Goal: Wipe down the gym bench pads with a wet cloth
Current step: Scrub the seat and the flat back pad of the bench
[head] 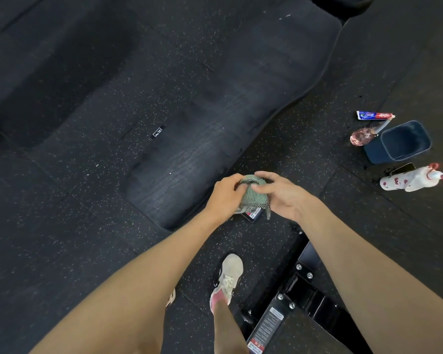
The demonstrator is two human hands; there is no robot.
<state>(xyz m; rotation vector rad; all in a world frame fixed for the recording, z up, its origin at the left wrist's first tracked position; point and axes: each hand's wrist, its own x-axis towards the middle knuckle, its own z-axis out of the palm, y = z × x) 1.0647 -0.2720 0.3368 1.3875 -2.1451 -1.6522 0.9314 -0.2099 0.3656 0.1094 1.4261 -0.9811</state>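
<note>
green cloth [253,196] bunched between left hand [224,198], right hand [283,195]

1. I see both hands meet over the near right corner of the bench pad [210,134].
2. Left hand [224,198] and right hand [284,194] both grip a bunched green cloth [253,196]; fingers curl over its top, and a mesh edge hangs below.
3. Long black pad runs diagonally, with faint streaks on its surface.
4. Speckled black rubber floor [87,238] all round.
5. Right side, on the floor: blue bucket [404,141], a toothpaste tube [375,115] and pink brush [362,136] just beside it, white spray bottle [412,178] nearer me.
6. Bottom: pale sneaker [229,275], black bench frame [304,290] with bolts beside it.
</note>
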